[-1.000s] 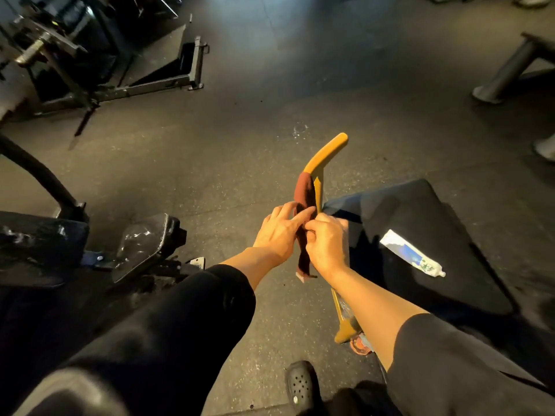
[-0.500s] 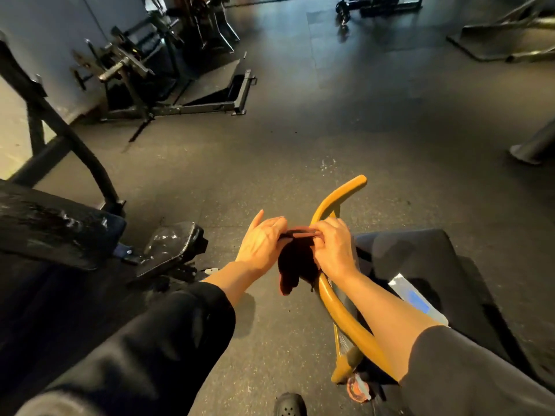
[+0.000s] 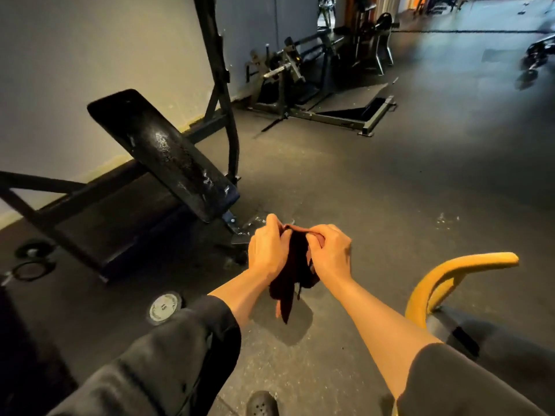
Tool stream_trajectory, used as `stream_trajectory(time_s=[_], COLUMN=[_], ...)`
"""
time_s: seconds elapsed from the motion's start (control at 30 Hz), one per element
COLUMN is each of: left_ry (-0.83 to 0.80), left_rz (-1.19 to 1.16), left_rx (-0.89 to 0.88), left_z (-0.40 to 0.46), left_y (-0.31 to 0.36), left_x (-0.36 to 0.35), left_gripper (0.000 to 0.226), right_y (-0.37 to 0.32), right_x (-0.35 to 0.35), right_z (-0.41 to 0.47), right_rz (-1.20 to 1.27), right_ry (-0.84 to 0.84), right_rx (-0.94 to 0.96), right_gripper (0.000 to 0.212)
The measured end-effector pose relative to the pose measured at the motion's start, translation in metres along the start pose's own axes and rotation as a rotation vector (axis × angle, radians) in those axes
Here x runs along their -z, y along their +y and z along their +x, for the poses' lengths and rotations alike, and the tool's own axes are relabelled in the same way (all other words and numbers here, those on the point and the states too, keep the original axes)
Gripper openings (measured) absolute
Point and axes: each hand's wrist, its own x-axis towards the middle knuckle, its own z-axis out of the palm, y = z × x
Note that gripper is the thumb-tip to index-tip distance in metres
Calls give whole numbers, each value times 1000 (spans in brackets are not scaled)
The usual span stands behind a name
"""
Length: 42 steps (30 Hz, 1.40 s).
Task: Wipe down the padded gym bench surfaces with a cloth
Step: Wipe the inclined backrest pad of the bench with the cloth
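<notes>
A dark rubber floor (image 3: 390, 205) filled most of the view, running back to a pale wall (image 3: 75, 70) on the left. Along that wall stood a black steel frame (image 3: 222, 94) carrying an inclined padded bench (image 3: 162, 154), its surface glinting, possibly wet, though the light was too dim to be sure. A plate-loaded machine (image 3: 315, 85) sat farther back by the wall. At the right edge of the floor a yellow curved handle (image 3: 450, 277) rose beside a dark pad (image 3: 510, 355). A round weight plate (image 3: 164, 307) lay on the floor near the bench frame. The left hand (image 3: 267, 250) and right hand (image 3: 330, 253) were close together in mid-air, both pinching the top edge of a dark red cloth (image 3: 292, 277), which hung down between them above the floor.
</notes>
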Motion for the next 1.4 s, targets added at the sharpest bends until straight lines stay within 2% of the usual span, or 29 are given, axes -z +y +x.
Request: stream_trajectory(time_s=[0.1, 0.23, 0.37, 0.53, 0.67, 0.77, 0.9, 1.03, 1.13, 1.23, 1.4], left_ry=[51, 22, 40, 78, 114, 105, 97, 169, 240, 301, 440], left_rz=[-265, -553, -559, -518, -601, -717, -859, -806, -635, -486, -362], left_rx=[212, 297, 276, 261, 210, 207, 269, 246, 222, 322, 445], left_z=[25, 55, 104, 153, 192, 223, 273, 339, 401, 464, 527], left_y=[-32, -72, -129, -178, -203, -220, -245, -279, -312, -349, -402], left_x=[13, 34, 62, 96, 124, 141, 154, 161, 170, 185, 206], left_gripper=[14, 25, 16, 22, 25, 28, 23, 17, 14, 17, 26], right_y=[-24, -46, -72, -93, -110, -124, -138, -155, -166, -178, -200], right_x=[-52, -114, -176, -233, -272, -302, -354, -417, -468, -511, -577], right_z=[12, 32, 64, 99, 130, 153, 195, 251, 302, 361, 440], right_rz=[62, 87, 172, 110, 50, 107, 196, 211, 215, 193, 205], right_ry=[-78, -206, -395, -430, -501, -597, -604, -531, -528, -542, -575], right_rx=[55, 77, 33, 139, 252, 285, 289, 301, 306, 290, 337], right_gripper=[13, 14, 18, 43, 62, 74, 75, 64, 58, 53, 30])
